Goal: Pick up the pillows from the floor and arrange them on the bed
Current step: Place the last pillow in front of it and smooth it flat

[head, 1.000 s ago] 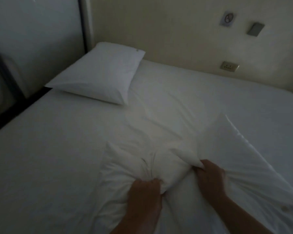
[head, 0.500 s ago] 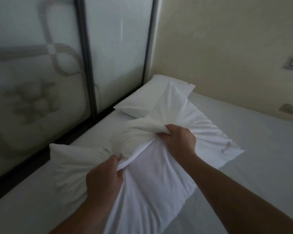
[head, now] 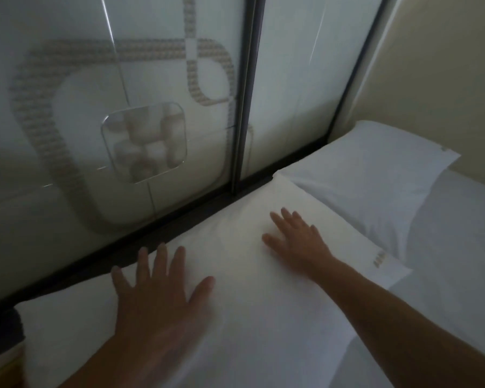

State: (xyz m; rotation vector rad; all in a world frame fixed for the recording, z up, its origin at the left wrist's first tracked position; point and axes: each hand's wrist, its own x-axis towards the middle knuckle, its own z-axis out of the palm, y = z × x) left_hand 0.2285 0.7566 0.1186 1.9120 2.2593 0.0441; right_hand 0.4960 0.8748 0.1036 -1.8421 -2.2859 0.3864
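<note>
On bed [head: 459, 247], near pillow [head: 249, 275] under flat, spread left hand [head: 154, 298] and right hand [head: 297, 242]: smoothing step; next, likely align with far pillow [head: 370, 169].

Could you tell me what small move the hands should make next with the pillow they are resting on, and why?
Probably slide both palms outward to smooth it. The left hand and right hand lie flat and open on the near pillow, which already lies beside the far pillow along the glass wall, so only flattening seems left.
</note>
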